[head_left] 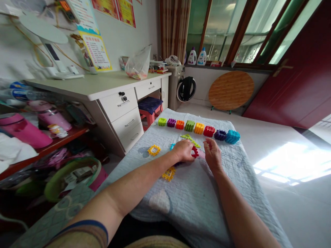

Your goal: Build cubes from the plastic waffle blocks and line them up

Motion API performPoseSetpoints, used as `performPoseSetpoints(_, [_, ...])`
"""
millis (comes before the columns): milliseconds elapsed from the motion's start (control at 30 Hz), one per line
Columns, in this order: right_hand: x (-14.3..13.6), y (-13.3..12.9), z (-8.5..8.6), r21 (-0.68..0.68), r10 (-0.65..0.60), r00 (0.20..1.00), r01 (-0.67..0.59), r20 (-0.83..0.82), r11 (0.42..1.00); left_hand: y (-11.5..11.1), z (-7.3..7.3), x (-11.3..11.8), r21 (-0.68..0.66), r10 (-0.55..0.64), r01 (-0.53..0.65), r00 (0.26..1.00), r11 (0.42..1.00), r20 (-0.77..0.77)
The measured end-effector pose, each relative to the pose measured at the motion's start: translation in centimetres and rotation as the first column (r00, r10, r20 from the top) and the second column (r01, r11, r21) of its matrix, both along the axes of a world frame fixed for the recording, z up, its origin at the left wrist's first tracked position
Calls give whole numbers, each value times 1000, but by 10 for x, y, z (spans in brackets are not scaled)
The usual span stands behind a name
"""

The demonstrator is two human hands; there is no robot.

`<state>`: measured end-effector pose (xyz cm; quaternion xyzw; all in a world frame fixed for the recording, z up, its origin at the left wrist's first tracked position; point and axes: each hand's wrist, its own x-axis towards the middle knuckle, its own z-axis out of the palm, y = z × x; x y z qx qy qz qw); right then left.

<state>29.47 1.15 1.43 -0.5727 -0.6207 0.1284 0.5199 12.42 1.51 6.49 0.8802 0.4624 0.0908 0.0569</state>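
Note:
My left hand (184, 151) is closed at the left edge of a red piece (196, 152), over the cloth-covered table (219, 193). Just right of it, my right hand (212, 151) is raised with its fingers curled; whether anything is in them is hidden. Lime-green pieces (190, 139) lie beyond my left hand, and a blue piece (172, 146) shows beside it. Two yellow pieces lie to the left, one farther off (154, 150) and one nearer (169, 174). A row of coloured blocks, from a lime one (162, 122) to a light blue one (233, 136), spans the far side.
A white desk (103, 84) with a plastic bag (139, 65) stands at the back left. Behind the table are a stool (150, 105), a washing machine (178, 86) and a round wooden board (231, 90). Shelves with pink bottles (24, 131) are at the left.

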Motion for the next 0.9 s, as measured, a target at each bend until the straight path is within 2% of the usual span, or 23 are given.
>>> performPoseSetpoints(133, [2,0,1,-36,44,999,-44,9,998,-3,-14,19,-20,-62,61,997,998,-51])
performPoseSetpoints(233, [2,0,0,-116,207,975,-197,81,974,-1,-15,14,-3,-67,67,997,998,-24])
performPoseSetpoints(300, [3,-1,1,-202,332,931,-299,154,932,1,-10,3,28,-45,45,999,999,25])
performPoseSetpoints(400, [5,-5,4,-367,480,840,-375,255,851,6,0,-26,135,8,-33,983,990,182])
performPoseSetpoints(467, [5,-7,6,-451,547,782,-389,300,803,10,5,-51,210,70,-139,949,968,307])
performPoseSetpoints(533, [4,-9,8,-497,570,742,-368,353,786,13,3,-77,256,144,-261,906,931,398])
performPoseSetpoints(667, [-2,-10,12,-525,545,699,-279,463,804,13,-18,-114,215,309,-455,817,864,486])
performPoseSetpoints(800, [-6,-10,17,-543,551,682,-261,482,798,8,-44,-121,183,322,-468,796,864,513])
performPoseSetpoints(900, [-8,-10,20,-558,556,679,-252,480,790,7,-54,-119,167,322,-467,787,868,526])
